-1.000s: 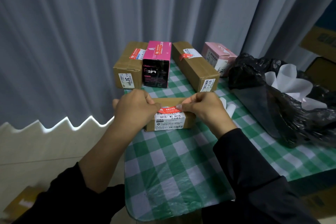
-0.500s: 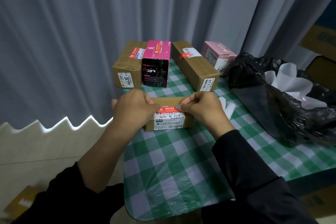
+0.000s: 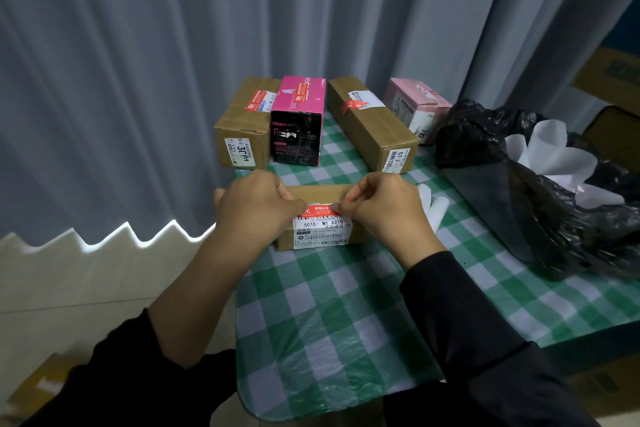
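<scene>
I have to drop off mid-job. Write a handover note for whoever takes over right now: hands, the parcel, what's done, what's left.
Left hand: grips the left end of the small cardboard box, steadying it on the checked table.
Right hand: pinches the right end of the red sticker on the box's top front edge.
Done: that end looks lifted; the rest is stuck down.
Left: probably peel the sticker off, perhaps the white shipping label too.
The black bag to the right holds white paper.
Four other boxes at the back, such as the long brown box, keep their labels.
</scene>
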